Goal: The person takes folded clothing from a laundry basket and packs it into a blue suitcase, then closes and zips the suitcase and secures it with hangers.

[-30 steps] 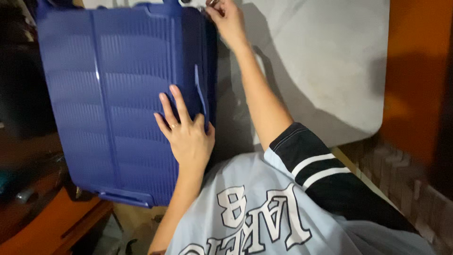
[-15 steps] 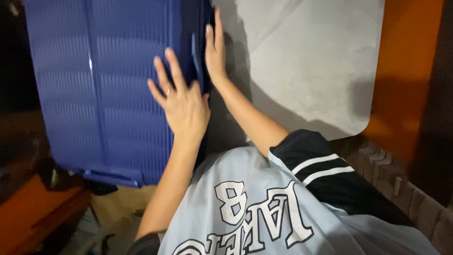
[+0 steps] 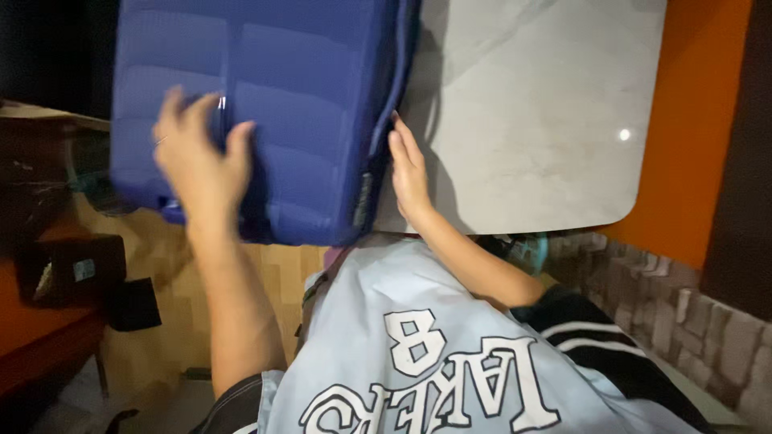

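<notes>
Suitcase (image 3: pixel 273 104), blue and ribbed, lies on the left part of the pale marble surface (image 3: pixel 539 137), its near edge hanging past the surface's near rim. My left hand (image 3: pixel 197 165) rests spread and open on its top, blurred. My right hand (image 3: pixel 408 173) lies flat, fingers straight, against its right side. To the right the surface is bare up to its rounded corner. Orange wall (image 3: pixel 691 128) stands right, wooden floor (image 3: pixel 161 321) below left.
</notes>
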